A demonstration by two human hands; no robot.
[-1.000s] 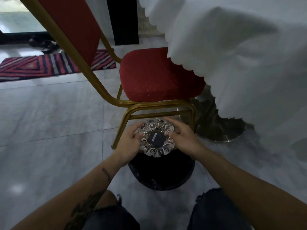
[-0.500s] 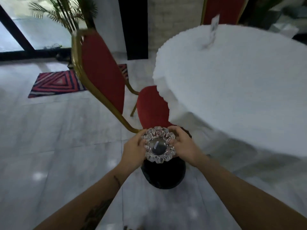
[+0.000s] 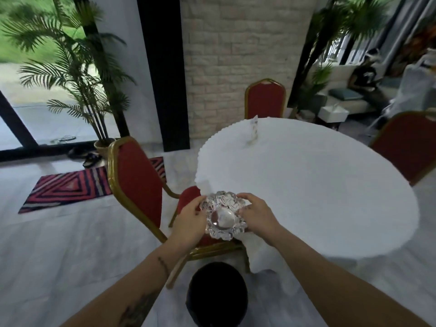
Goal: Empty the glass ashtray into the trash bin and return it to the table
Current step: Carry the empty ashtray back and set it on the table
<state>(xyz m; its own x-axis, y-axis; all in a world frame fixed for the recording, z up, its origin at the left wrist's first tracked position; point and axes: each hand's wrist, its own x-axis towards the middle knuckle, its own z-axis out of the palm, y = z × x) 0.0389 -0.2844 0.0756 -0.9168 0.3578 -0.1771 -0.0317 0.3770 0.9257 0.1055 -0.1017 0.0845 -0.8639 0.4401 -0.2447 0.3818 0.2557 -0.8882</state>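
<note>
The scalloped glass ashtray [image 3: 223, 215] is held upright between both hands, in the air over the red chair seat, just left of the table's near-left edge. My left hand [image 3: 188, 220] grips its left rim and my right hand [image 3: 258, 215] grips its right rim. The round table [image 3: 318, 190] with a white cloth lies to the right and beyond. The black trash bin [image 3: 217, 295] stands on the floor below my forearms, its inside dark.
A red chair with a gold frame [image 3: 136, 185] stands tucked at the table's left. Two more red chairs [image 3: 265, 99] stand behind and right of the table. A small card stand [image 3: 253, 131] sits on the cloth. A striped rug [image 3: 68, 187] and palm pot [image 3: 103, 145] are at left.
My view has risen from floor level to above the table. Both hands have lifted the ashtray from just over the bin up to table-edge height.
</note>
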